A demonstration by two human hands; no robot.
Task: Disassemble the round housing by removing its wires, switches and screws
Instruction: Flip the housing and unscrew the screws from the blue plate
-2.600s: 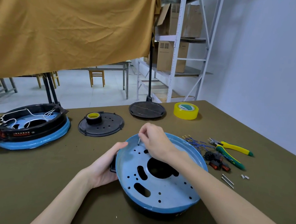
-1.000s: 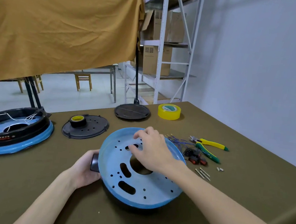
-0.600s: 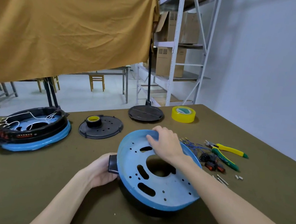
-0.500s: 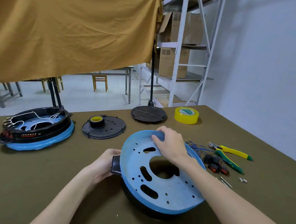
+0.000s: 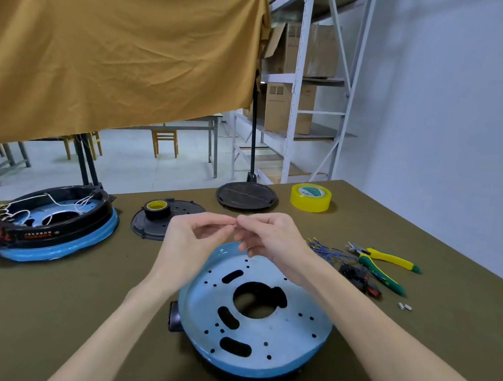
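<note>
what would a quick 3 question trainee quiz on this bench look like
1. True or false: both hands are gripping the near round housing.
2. Which tool lies at the right of the table? A hammer, B yellow-green pliers, C screwdriver.
3. Fill in: the second housing, at the left, has ____ wires lying inside it.

Key
1. False. The left hand and right hand are raised above it, fingertips meeting; whatever they may pinch is too small to tell.
2. B, the pliers, beside the blue wires and black switches.
3. White.
</note>
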